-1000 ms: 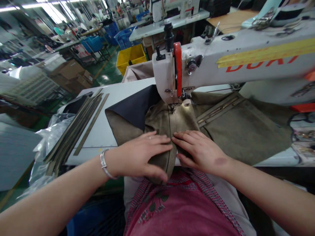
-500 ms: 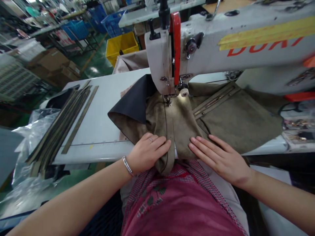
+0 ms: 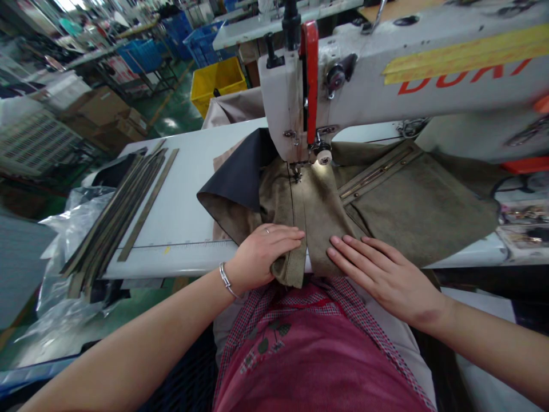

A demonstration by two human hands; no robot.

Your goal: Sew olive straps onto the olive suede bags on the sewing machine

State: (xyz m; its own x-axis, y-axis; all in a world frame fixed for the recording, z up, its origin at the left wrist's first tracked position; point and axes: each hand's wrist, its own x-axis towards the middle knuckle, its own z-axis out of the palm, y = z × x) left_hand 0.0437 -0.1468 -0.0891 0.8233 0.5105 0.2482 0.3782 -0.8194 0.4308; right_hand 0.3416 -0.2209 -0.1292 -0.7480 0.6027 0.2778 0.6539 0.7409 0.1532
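An olive suede fabric piece (image 3: 412, 206) with a dark lining flap (image 3: 238, 174) lies under the needle of a white sewing machine (image 3: 386, 74). My left hand (image 3: 261, 254) grips the near edge of the fabric left of a sewn strip (image 3: 299, 223), fingers curled over it. To the right of the strip, my right hand (image 3: 386, 274) lies flat on the fabric with fingers stretched out. A zipper (image 3: 373, 174) runs across the fabric to the right of the needle.
A bundle of long olive strips (image 3: 124, 212) lies on the white table (image 3: 184, 189) at the left, beside clear plastic bags (image 3: 64, 246). A yellow bin (image 3: 218, 86), blue crates and cardboard boxes stand on the floor behind. Clutter sits at the table's right edge (image 3: 523, 229).
Both hands slid back toward me from beside the seam; the right hand moved off to the right and lies flat. The left hand now curls on the fabric edge.
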